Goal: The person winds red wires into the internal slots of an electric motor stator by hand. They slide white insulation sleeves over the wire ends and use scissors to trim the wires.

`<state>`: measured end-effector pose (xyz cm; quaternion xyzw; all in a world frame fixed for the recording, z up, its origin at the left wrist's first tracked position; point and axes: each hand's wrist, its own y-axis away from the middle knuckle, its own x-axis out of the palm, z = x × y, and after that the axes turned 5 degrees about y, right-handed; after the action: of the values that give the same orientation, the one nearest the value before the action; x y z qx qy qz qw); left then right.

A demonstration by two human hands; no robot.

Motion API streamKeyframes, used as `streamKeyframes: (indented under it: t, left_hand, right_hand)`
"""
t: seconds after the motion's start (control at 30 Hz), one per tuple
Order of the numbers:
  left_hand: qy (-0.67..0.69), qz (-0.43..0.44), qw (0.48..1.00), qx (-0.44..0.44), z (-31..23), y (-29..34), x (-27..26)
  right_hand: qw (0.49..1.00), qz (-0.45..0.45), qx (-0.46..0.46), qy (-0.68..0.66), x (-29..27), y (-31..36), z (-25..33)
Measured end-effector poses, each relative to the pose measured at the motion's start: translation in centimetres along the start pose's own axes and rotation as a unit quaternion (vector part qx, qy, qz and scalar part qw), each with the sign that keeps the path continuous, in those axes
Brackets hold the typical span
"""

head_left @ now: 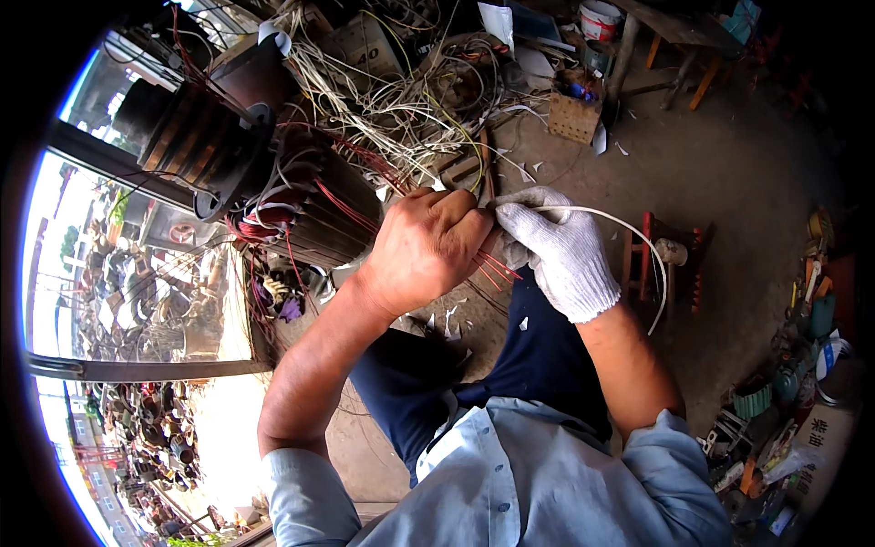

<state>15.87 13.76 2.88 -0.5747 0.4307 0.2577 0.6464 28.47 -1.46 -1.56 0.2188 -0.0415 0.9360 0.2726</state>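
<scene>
My bare left hand (430, 244) is closed round a bundle of thin red wires (493, 268), whose loose ends stick out below its fingers. These wires stretch from the windings of a large motor rotor (319, 205) at the left, which has copper-coloured rings on its shaft. Close against the left hand, my right hand (567, 253) wears a white knitted glove and pinches a thin white sleeving tube (651, 248). The tube's free length arcs out to the right and hangs down past the wrist. Both sets of fingertips are partly hidden, so whether wire and tube touch cannot be seen.
A tangle of white wires (365, 114) covers the floor beyond the rotor. Farther back are a perforated box (574, 117) and a white-and-red bucket (600, 20). A small red stool-like frame (649, 264) stands right of my hand. Tools and clutter line the right edge.
</scene>
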Motion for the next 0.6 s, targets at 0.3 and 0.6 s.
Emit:
streamKeyframes:
  t: [0.3, 0.6]
  left_hand:
    - [0.43, 0.048, 0.895, -0.107, 3.3, -4.2, -3.3]
    - [0.321, -0.057, 0.945, -0.017, 3.0, -6.4, -2.5]
  right_hand:
    - [0.984, -0.052, -0.089, -0.144, -1.5, 0.5, 3.5]
    - [0.976, -0.1, -0.175, -0.084, -0.4, 1.4, 4.6]
